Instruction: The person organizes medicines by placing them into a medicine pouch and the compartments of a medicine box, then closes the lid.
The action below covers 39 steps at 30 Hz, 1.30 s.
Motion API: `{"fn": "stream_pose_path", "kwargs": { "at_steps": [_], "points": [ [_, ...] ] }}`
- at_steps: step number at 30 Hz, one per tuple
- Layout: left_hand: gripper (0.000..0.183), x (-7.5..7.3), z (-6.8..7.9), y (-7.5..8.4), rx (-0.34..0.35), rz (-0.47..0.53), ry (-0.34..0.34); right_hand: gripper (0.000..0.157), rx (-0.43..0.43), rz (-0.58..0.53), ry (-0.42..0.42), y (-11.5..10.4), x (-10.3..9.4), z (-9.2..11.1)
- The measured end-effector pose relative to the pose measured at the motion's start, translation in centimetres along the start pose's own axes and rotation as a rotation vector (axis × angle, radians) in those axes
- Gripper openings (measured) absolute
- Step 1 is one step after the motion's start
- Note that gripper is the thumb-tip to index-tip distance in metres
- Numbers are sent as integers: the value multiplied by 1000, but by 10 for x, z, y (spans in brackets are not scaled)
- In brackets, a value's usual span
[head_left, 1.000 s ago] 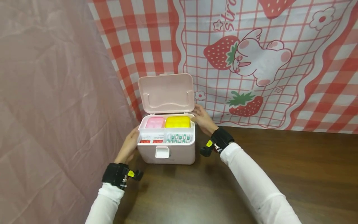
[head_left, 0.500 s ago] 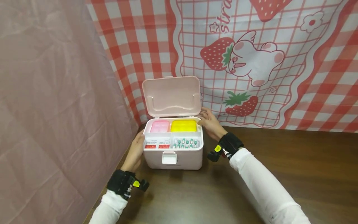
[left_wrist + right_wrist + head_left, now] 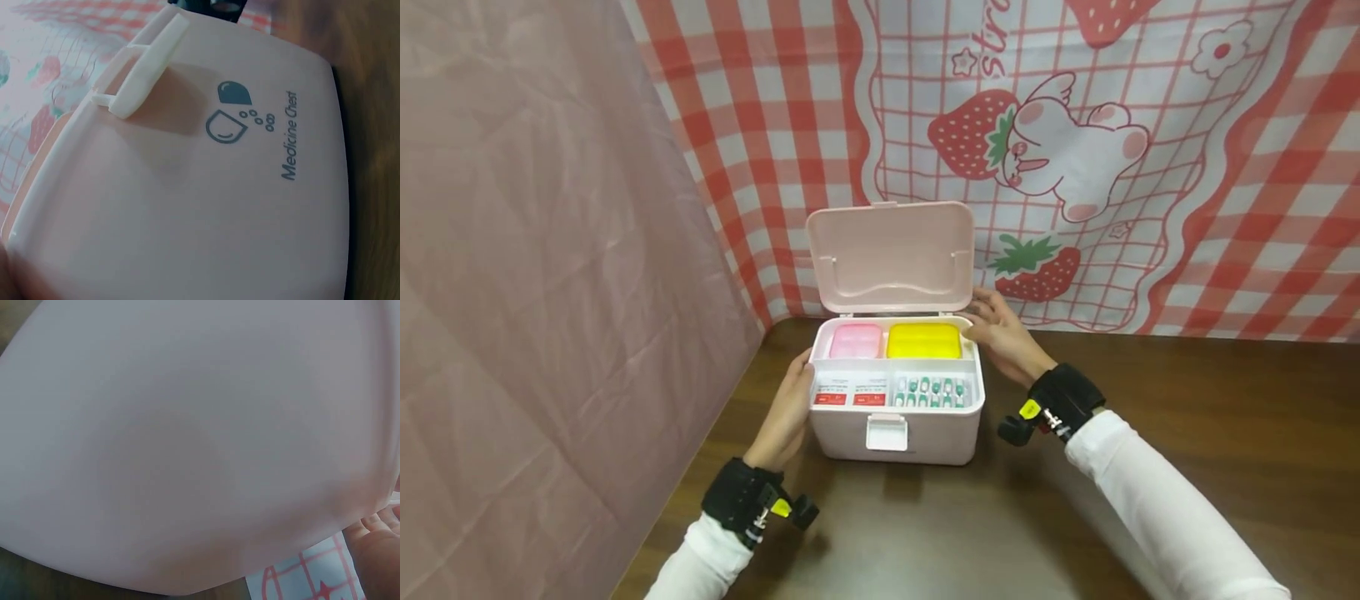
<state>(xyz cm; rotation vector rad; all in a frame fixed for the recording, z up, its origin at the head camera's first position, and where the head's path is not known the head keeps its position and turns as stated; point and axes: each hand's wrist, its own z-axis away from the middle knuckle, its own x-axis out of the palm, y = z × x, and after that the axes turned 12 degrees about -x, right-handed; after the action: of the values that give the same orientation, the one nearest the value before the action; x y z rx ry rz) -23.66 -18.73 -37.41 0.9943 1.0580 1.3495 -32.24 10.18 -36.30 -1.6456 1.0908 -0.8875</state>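
Note:
A pale pink medicine chest [image 3: 895, 442] stands on the table with its lid [image 3: 891, 258] raised. "Medicine Chest" is printed on its front in the left wrist view, beside the white latch [image 3: 150, 65]. Inside the chest, a pink pill case [image 3: 856, 341] and a yellow pill case [image 3: 923, 341] fill the back compartments. Red-and-white packets [image 3: 850, 393] and a blister pack of green-and-white capsules [image 3: 932, 393] lie in front. My left hand [image 3: 784, 412] holds the chest's left side. Around the right rear corner, my right hand [image 3: 1007, 337] grips it, some fingers hidden behind.
The chest rests on a brown wooden table [image 3: 1187, 417]. Behind it hangs a red-and-white checked cloth [image 3: 790, 150] with strawberries. A pinkish curtain [image 3: 550, 292] runs along the left. Both wrists wear black camera straps.
The chest has slid to the right across the table, away from the left curtain, with both hands holding it throughout. The head view has shifted slightly. The lid has stayed up.

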Motion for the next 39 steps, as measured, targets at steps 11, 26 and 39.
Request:
{"fn": "stream_pose_path", "kwargs": {
  "at_steps": [11, 26, 39],
  "points": [
    [44, 38, 17, -3, -12, -5, -34, 49, -46, 20, 122, -11, -29, 34],
    [43, 77, 35, -10, -16, 29, -86, 33, -193, 16, 294, -18, -55, 72],
    [43, 104, 50, -14, 5, 85, -151, 26, -296, 24, 282, -27, -76, 97]
  ]
}}
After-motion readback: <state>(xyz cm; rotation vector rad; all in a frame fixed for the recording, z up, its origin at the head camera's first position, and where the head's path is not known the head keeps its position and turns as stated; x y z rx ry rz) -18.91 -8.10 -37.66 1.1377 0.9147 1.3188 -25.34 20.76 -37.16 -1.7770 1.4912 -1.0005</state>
